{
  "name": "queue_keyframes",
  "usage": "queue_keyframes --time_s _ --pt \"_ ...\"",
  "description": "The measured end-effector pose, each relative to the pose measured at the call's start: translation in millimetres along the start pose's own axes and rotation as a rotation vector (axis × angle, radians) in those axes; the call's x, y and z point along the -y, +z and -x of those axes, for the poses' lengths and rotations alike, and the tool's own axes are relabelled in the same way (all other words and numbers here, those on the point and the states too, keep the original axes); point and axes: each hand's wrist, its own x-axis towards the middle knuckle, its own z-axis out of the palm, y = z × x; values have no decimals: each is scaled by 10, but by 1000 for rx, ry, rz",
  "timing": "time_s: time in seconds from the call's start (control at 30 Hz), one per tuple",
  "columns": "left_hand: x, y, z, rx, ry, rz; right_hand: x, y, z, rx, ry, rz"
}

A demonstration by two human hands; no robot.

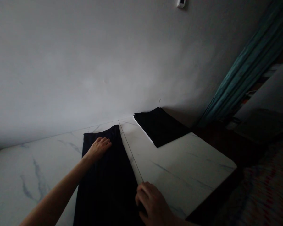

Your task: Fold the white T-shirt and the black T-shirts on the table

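Note:
Dark navy trousers (106, 175), with the waistband at the far end, lie lengthwise on the marble-patterned table (176, 172) and run out of view at the bottom. My left hand (101, 146) rests palm down on them just below the waistband, its fingers stretched out and holding nothing. At the right edge of the cloth, nearer to me, my right hand (151, 201) is closed with its fingers curled on the fabric. Its fingertips are partly hidden.
A folded black cloth item (160, 125) lies at the table's far right, close to the pale wall (96, 62). A thin seam crosses the tabletop. Teal curtains (245, 62) hang at the right, and a patterned cloth (269, 185) shows dimly at the lower right.

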Motion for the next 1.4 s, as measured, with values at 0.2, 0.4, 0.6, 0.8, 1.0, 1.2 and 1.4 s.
queue_keyframes --time_s 0.2,0.4,0.6,0.8,1.0,1.2,1.4 --pt "67 57 71 -12 -86 4 9 106 159 64 -441 111" --pt "34 84 123 -24 -116 12 -52 128 182 295 -352 -7" --pt "-52 -8 118 -13 -133 28 -5 -263 38 378 -111 -355" --pt "-138 -102 138 -12 -150 72 -132 -165 14 456 -216 -94" --pt "-215 -90 519 -48 -350 275 -283 -284 -123 445 -247 -149" --pt "-148 85 801 -82 -612 304 -183 -198 -1215 225 134 -89" --pt "-41 304 551 -207 -703 361 3 693 -2258 193 100 49"
